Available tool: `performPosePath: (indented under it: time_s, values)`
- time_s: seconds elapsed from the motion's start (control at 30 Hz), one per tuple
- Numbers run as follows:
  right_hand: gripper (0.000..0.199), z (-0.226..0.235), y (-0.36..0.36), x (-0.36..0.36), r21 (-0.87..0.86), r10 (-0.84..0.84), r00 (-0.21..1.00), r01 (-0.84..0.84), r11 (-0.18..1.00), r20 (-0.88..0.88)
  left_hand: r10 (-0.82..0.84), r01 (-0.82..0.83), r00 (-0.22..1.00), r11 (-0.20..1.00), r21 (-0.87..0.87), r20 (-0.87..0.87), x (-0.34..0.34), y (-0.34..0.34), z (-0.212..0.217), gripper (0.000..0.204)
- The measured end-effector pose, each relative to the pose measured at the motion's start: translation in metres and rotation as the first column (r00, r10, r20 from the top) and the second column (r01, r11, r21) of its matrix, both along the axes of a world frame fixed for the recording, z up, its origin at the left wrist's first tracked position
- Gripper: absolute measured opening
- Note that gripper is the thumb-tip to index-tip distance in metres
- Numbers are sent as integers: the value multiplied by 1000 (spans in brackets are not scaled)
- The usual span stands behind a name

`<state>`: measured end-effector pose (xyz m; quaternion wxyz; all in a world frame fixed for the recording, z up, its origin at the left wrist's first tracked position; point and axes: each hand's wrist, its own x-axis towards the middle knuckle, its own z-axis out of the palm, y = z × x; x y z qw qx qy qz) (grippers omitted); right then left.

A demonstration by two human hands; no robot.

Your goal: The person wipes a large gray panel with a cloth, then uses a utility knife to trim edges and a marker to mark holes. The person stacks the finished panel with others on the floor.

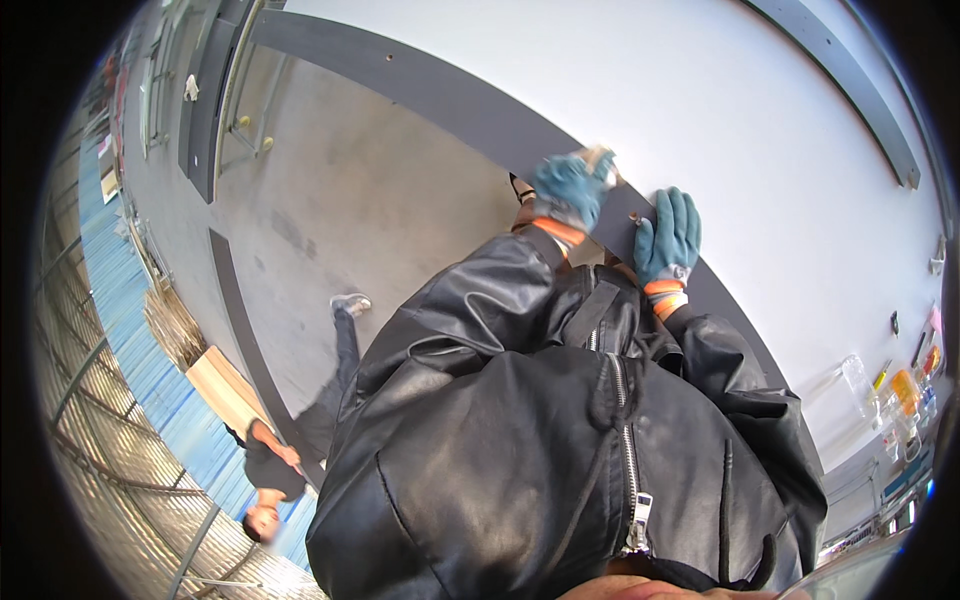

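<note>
Bracing the dark grey board (450, 105), which runs from eleven o'clock toward four, with a flat right hand (670, 235) should steady it while the left hand (566, 192) works. That left hand curls mostly closed, apparently around a pale wad (602, 162), tightness blurred; the right rests over the board's edge, fingers extended toward twelve, gripping nothing

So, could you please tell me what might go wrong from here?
First, the long dark board runs along the near edge of the white tabletop; if it is loose, a firm push might shift or tip it. Second, the gloved left hand is close to the gloved right hand, so a slip could knock one against the other. Third, the clear plastic toward the right could be swept aside if the board swung that way.
</note>
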<state>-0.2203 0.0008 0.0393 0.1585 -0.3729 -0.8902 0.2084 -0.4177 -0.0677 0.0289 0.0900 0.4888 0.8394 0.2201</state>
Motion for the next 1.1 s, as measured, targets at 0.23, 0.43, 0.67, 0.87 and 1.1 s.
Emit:
performPosePath:
  time_s: [0.23, 0.43, 0.67, 0.87, 1.1]
  values:
    - [44, -6, -6, -17, 129, 14, 997, -24, 991, 80, 480, -520, 766, 854, 26, -428, -303, -48, -57, 44]
    - [40, -9, -8, -27, 166, 11, 993, -30, 986, 115, 492, -477, 830, 870, 123, -262, -536, -59, -38, 31]
    - [44, 1, -27, -110, 346, -208, 961, 135, 928, 183, -83, 19, 975, 956, 294, 204, -295, -63, -20, 24]
    - [47, -11, -42, -239, 229, -160, 973, 119, 966, 166, -256, 239, 964, 954, 180, 79, -247, -70, 12, 5]
    - [50, -17, -42, -238, 218, -131, 986, 106, 970, 105, 285, -266, 918, 958, 105, -277, -425, -109, -74, 26]
